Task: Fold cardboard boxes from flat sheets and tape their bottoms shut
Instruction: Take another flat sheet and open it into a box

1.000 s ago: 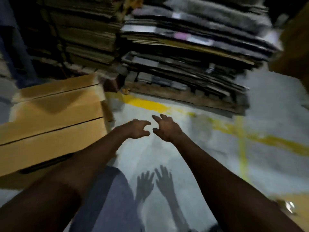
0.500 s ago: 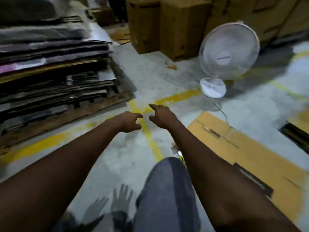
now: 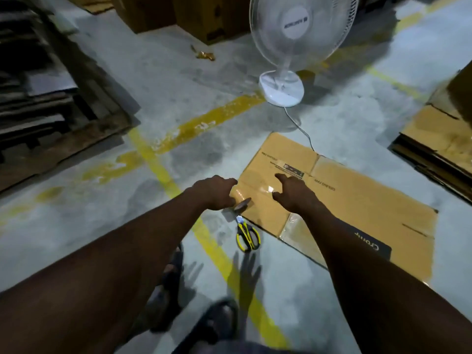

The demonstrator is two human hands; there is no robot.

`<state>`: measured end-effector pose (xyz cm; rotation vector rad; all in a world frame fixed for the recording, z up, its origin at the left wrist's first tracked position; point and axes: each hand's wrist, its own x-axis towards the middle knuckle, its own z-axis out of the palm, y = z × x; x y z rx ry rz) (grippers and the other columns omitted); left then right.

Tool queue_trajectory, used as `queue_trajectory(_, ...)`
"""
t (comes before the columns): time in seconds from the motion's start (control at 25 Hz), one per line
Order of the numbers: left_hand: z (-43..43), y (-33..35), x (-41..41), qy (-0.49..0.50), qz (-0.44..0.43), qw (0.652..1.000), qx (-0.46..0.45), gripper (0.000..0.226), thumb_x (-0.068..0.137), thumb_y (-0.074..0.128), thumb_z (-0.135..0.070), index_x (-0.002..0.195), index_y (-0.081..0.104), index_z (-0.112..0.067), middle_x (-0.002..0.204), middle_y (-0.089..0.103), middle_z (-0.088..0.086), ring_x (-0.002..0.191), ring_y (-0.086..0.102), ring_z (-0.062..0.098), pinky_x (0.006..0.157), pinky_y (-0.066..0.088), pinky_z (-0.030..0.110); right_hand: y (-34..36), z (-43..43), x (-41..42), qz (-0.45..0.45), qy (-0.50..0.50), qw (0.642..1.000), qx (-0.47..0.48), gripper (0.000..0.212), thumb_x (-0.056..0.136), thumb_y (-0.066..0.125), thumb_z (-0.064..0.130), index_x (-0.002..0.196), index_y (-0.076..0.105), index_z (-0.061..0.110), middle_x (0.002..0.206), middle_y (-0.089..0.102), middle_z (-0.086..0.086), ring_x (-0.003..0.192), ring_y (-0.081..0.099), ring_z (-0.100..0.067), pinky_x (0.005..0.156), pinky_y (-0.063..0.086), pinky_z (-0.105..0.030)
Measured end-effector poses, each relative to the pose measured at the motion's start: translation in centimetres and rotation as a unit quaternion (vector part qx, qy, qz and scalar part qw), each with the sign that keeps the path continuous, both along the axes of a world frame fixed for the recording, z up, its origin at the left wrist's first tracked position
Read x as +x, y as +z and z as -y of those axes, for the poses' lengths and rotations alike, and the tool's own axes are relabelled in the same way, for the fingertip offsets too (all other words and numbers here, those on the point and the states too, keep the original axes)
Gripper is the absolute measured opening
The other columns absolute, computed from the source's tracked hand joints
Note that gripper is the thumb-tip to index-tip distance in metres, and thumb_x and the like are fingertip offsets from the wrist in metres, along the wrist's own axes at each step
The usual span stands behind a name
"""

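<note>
On the concrete floor (image 3: 166, 80) a flat cardboard sheet (image 3: 362, 200) lies printed side up. Over its end the right hand (image 3: 293, 194) is stretched out with fingers loosely spread, holding nothing. The left hand (image 3: 213, 191) is at the sheet's edge, fingers loosely curled and empty. Yellow-handled scissors (image 3: 247, 236) lie just beside that edge. A white fan (image 3: 296, 31) stands beyond.

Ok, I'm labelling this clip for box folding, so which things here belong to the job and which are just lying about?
Job: flat cardboard sheet; left hand and right hand above it; yellow-handled scissors by its near edge; stacked flat sheets at right.

Lying about: white fan; its cord; brown scrap on the floor; brown boxes at the back.
</note>
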<state>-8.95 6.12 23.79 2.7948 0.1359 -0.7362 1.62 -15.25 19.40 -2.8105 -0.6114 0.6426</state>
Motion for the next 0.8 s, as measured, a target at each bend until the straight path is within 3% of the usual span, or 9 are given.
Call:
queue_trajectory(0.12,-1.2,-7.1,2.8,0.045,0.001,0.999,-0.02,0.069,0.089,0.054,-0.048,0.147,0.03,-0.021,0.14,0.044,0.017,0.129,0.044,0.035,0.099,0.043,0.043,-7.1,-0.1,2.2,-0.025,-0.047,0.999,0.007,0.069,0.089,0.062,0.034,0.149,0.032,0.021,0.136,0.048,-0.02,0.123,0.047,-0.042,0.095,0.047,-0.047)
queue_trajectory(0.2,-1.7,-11.7,4.3,0.075,-0.009,0.997,-0.031,0.082,0.08,0.048,-0.064,0.147,0.029,-0.02,0.137,0.043,0.02,0.127,0.045,0.04,0.1,0.042,0.046,-13.0,0.8,2.0,-0.037,-0.084,0.996,-0.016,0.071,0.086,0.066,0.032,0.147,0.033,0.02,0.136,0.046,-0.02,0.122,0.046,-0.042,0.095,0.047,-0.047)
queue_trajectory(0.32,-1.0,-16.2,5.6,0.079,0.01,0.997,-0.019,0.09,0.076,0.04,-0.072,0.149,0.025,-0.022,0.14,0.038,0.021,0.125,0.043,0.044,0.099,0.04,0.05,-19.5,3.4,0.5,-0.024,-0.043,0.994,-0.101,0.077,0.084,0.07,0.036,0.148,0.029,0.025,0.147,0.031,-0.015,0.129,0.036,-0.039,0.097,0.046,-0.054)
queue_trajectory(0.56,1.9,-22.1,7.6,-0.04,0.107,0.987,0.117,0.049,0.095,0.042,-0.053,0.135,0.044,-0.026,0.15,0.028,0.014,0.129,0.035,0.04,0.096,0.037,0.055,-25.8,5.1,1.3,-0.01,0.047,0.989,-0.14,0.111,0.065,0.084,0.05,0.151,0.016,0.032,0.159,0.004,-0.018,0.141,0.015,-0.047,0.104,0.036,-0.063)
queue_trajectory(0.72,3.9,-23.8,8.9,-0.179,0.118,0.966,0.145,0.063,0.084,0.061,-0.043,0.14,0.039,-0.023,0.153,0.024,0.016,0.134,0.029,0.04,0.101,0.032,0.056,-26.9,4.6,1.1,-0.022,0.049,0.987,-0.154,0.117,0.063,0.08,0.057,0.151,0.006,0.035,0.159,-0.002,-0.017,0.141,0.007,-0.053,0.104,0.03,-0.067)
queue_trajectory(0.8,5.2,-24.5,9.6,-0.156,0.099,0.97,0.156,0.064,0.087,0.059,-0.043,0.143,0.033,-0.025,0.155,0.02,0.015,0.135,0.024,0.044,0.101,0.031,0.058,-27.1,4.1,0.6,-0.01,0.038,0.989,-0.146,0.108,0.07,0.079,0.047,0.149,0.007,0.033,0.159,-0.002,-0.018,0.14,0.007,-0.057,0.102,0.029,-0.071)
